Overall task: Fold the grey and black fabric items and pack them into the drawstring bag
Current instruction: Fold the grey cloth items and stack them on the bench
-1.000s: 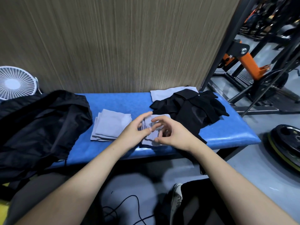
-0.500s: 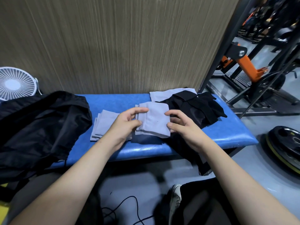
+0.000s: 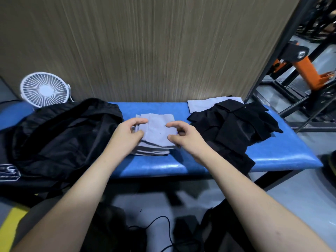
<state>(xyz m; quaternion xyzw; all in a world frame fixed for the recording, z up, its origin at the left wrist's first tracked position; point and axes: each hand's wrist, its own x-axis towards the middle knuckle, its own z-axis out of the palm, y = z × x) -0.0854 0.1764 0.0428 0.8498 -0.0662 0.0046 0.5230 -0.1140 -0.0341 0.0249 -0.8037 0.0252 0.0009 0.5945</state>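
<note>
The left hand (image 3: 125,137) is gripping the left edge of a folded grey cloth (image 3: 157,130), its fingers (image 3: 139,121) curling over the top and its thumb pressing against the side. The right hand (image 3: 185,138) is pinching the cloth's right edge, index finger and thumb closing on the fabric while the other fingers are curling underneath. The cloth is a soft, matte, roughly square piece, and it is sitting on top of a stack of folded grey cloths (image 3: 152,150) whose layered edges are showing as thin stripes at the front. The stack is lying in the middle of the blue padded counter (image 3: 283,157), whose glossy vinyl front edge is catching the light.

To the left, touching the counter and draping over its end, the black drawstring bag (image 3: 60,137) is lying slack and crumpled, its thin shiny material creasing into long folds. To the right, a loose pile of black fabric items (image 3: 234,122) is lying in overlapping flat pieces, one part hanging over the front edge. An unfolded grey cloth (image 3: 201,104) is peeking out from behind that pile.

A small white fan (image 3: 44,90) with a round radial grille is standing behind the bag, against a wood-grain wall panel (image 3: 145,48).
</note>
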